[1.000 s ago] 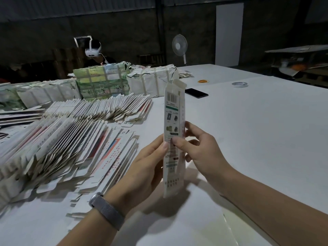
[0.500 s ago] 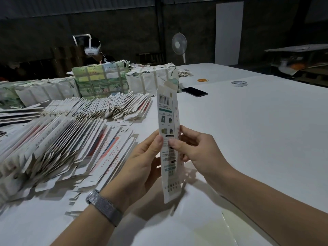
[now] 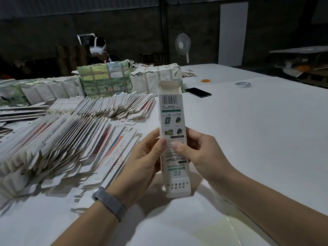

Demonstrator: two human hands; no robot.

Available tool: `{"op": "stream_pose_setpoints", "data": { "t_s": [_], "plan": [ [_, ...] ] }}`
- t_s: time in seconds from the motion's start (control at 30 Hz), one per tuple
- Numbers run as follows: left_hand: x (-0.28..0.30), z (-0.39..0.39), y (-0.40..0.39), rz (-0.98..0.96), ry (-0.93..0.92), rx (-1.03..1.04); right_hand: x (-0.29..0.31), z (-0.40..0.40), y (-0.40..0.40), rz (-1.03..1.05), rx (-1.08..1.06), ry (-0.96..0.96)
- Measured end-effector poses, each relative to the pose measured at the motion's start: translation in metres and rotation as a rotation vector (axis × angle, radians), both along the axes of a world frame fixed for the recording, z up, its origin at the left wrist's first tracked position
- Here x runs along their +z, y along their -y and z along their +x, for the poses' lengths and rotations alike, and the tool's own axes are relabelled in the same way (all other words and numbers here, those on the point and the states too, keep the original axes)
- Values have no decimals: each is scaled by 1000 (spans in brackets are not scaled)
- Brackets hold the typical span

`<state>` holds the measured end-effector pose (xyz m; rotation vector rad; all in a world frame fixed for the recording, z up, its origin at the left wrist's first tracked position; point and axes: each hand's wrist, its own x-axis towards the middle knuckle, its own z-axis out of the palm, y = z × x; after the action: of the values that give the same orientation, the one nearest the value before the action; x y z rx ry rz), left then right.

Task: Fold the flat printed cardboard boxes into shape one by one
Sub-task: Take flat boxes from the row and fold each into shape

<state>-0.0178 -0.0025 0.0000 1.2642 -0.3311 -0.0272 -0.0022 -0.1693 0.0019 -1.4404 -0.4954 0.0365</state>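
A tall narrow printed white box [image 3: 171, 119] stands upright above the white table [image 3: 248, 139], its barcode face towards me and its top flap standing open. My left hand [image 3: 143, 162], with a grey watch strap on its wrist, grips the box's left edge, thumb on the printed face. My right hand [image 3: 200, 153] grips the right edge, thumb pressed on the face beside the left thumb. Its lower end hangs just above the table. Fanned rows of flat printed boxes [image 3: 58, 139] lie to the left.
Wrapped bundles of flat boxes [image 3: 106, 79] stand at the back left. A black phone [image 3: 198, 92], a tape roll [image 3: 243, 84] and orange rubber bands [image 3: 206, 80] lie further back. A person wearing a white headset [image 3: 97, 48] sits behind the bundles. A fan [image 3: 182, 45] stands beyond.
The box has turned in my hands from nearly edge-on to showing its full barcode face. It has also shifted slightly left and lower.
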Motion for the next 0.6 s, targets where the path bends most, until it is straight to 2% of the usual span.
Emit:
{"op": "stream_pose_setpoints", "data": {
  "t_s": [0.23,0.47,0.6],
  "plan": [
    [-2,3,5,51,40,118,-1,3,3,21,-24,10],
    [6,0,3,123,114,136,5,4,6,2,-50,101],
    [10,-3,1,92,104,88,9,4,10,46,-10,119]
  ]
}}
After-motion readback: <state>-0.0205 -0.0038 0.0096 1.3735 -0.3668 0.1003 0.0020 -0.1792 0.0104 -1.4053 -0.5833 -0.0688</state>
